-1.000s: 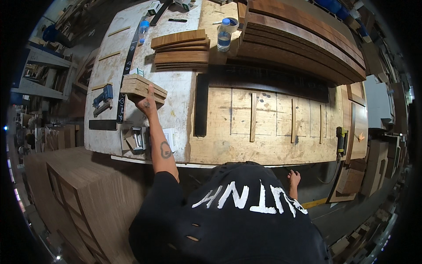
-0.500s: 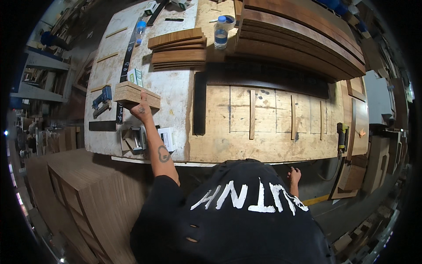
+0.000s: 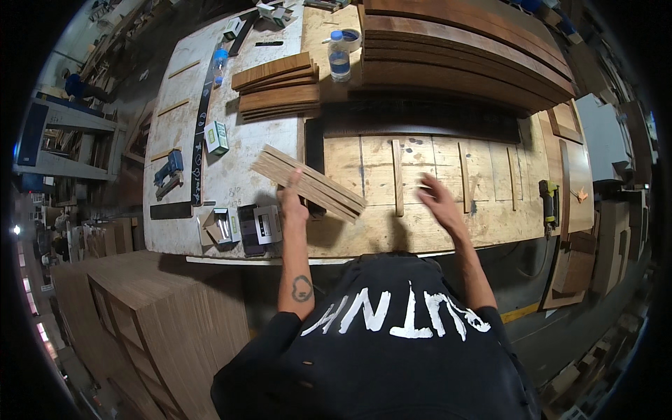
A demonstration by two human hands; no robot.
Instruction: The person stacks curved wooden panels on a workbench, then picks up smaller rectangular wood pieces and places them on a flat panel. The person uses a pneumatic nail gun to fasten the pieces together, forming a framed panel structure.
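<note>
My left hand (image 3: pixel 293 201) is closed around a small stack of wooden boards (image 3: pixel 318 187), thumb on top, and holds it tilted above the worktable. The boards show pale, layered edges. To the right, my right hand (image 3: pixel 439 201) hovers over the plywood (image 3: pixel 420 234) with its fingers apart, slightly blurred and holding nothing. Nearest to it are thin wooden strips, one a little to its left (image 3: pixel 397 177) and another to its right (image 3: pixel 464 178). A black bar (image 3: pixel 316 147) lies partly behind the held boards.
Brown boards (image 3: pixel 278 98) lie in a pile behind my left hand, and a tall stack of long panels (image 3: pixel 462 63) fills the back right. A blue stapler (image 3: pixel 169 173), small boxes (image 3: pixel 217 138), a water bottle (image 3: pixel 339 57) and a yellow-green air tool (image 3: pixel 549 203) are around.
My left hand has carried the stack of boards rightward from the table's left side and turned it. My right hand has risen from below the table edge to over the plywood.
</note>
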